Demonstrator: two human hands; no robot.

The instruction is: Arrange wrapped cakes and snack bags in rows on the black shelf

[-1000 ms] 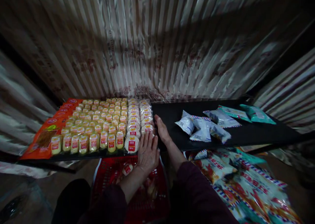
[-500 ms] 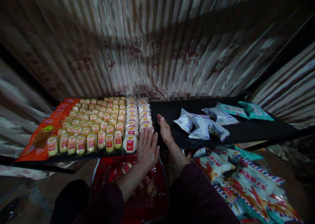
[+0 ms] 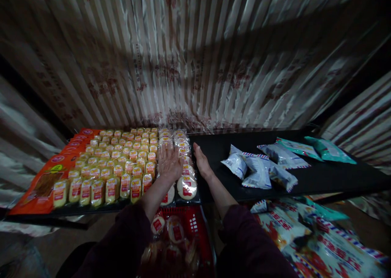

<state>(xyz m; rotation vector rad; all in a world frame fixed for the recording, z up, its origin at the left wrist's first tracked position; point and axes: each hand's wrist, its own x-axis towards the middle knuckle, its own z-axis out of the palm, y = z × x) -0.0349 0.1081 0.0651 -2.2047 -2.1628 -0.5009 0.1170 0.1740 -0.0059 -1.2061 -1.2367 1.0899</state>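
Note:
Two columns of round, pale packaged cakes in clear wrappers with red labels run from front to back on the black shelf (image 3: 214, 147). My left hand (image 3: 170, 162) lies flat over the left column, fingers stretched toward the back, hiding its middle cakes. In the right column, the front round cake (image 3: 187, 187) is in plain sight. Alongside that column's right edge, my right hand (image 3: 202, 162) is held on its side, fingers extended and holding nothing. Left of the round cakes stand many rows of small yellow wrapped cakes (image 3: 112, 188).
Orange packets (image 3: 45, 184) overlap at the shelf's left end. Silver-blue bags (image 3: 256, 170) and green bags (image 3: 330, 149) lie on the right. Below are a red basket (image 3: 205, 229) holding round cakes and a pile of larger snack bags (image 3: 330, 245). A striped curtain (image 3: 189, 66) hangs behind.
My left hand has moved from the front of the right column up and back over the left column. My right hand stays beside the right column. The view has shifted slightly.

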